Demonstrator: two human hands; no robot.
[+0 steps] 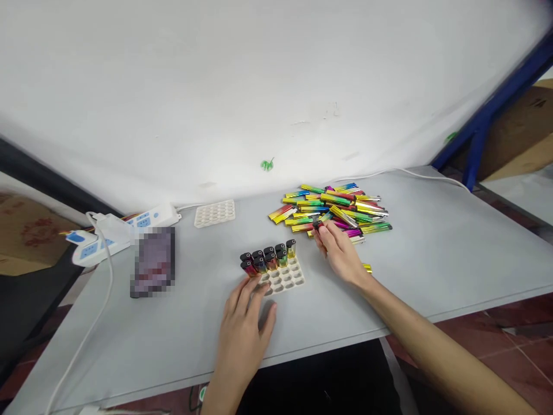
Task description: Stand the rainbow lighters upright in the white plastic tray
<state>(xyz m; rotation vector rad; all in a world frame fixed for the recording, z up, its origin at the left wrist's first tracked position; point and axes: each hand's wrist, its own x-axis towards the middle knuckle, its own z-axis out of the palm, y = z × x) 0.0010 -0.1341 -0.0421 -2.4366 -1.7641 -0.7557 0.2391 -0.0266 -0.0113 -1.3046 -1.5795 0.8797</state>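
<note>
Left hand (244,320), fingers loose, is probably steadying the tray (290,278); right hand (338,251) is pinching a lighter (318,225) beside the pile (341,200).

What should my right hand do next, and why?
Probably carry the lighter in your right hand to the white tray and stand it in an open hole. Other lighters stand there in rows, some holes are unfilled, and your left hand is at its near side.

One head-worn camera looks forward and down across the grey table (449,248) from its near side, facing the white wall (207,104).
</note>
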